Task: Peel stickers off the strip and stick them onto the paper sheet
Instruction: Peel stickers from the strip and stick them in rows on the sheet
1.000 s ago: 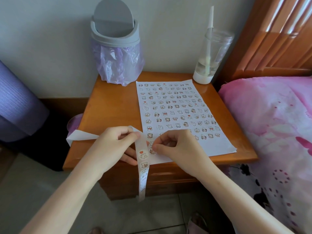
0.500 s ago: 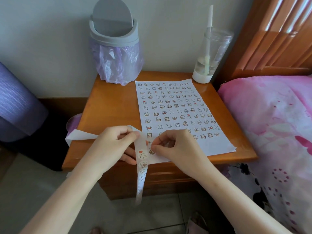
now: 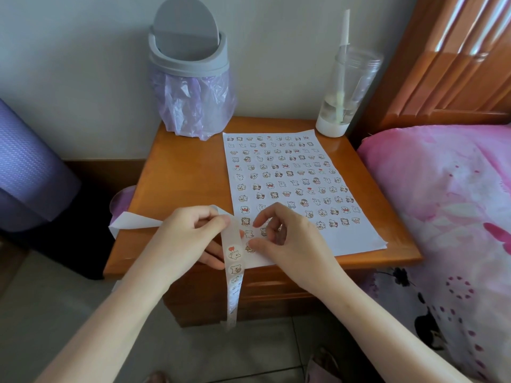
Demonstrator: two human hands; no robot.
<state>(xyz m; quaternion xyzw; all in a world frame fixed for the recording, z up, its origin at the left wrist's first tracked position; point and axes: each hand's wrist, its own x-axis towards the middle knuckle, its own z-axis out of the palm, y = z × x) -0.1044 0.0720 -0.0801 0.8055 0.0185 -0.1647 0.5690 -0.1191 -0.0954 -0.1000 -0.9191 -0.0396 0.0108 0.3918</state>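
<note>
Head view: we are looking down at a wooden nightstand (image 3: pixel 179 167) with both bare hands working at its near edge.
Left hand (image 3: pixel 182 239): we are seeing it pinching the strip (image 3: pixel 234 261) between thumb and forefinger, grip clamped on the strip, other fingers curling under it.
Strip position: it is hanging from that pinch down past the near edge of the nightstand, printed stickers facing us; a bare white tail (image 3: pixel 132 225) is running off left behind the hand.
Right hand (image 3: pixel 290 244): thumb and forefinger are standing apart, nothing pinched; the thumb tip is lying on a sticker (image 3: pixel 249 248) at the near left corner of the paper sheet (image 3: pixel 359 236), other fingers curling loosely.
Paper sheet position: it is lying flat on the right half of the nightstand, rows of small stickers covering it from the far edge almost to the near edge.
Far left of nightstand: we are noting a grey swing-lid bin (image 3: pixel 190 67) with a purple bag.
Far right: a clear bottle (image 3: pixel 348 89) with a straw is standing just beyond the sheet's corner.
Right side: pink bedding (image 3: pixel 442 203) and a wooden headboard (image 3: pixel 456 56).
Left side: a purple roll (image 3: pixel 25 167) is leaning by the wall.
</note>
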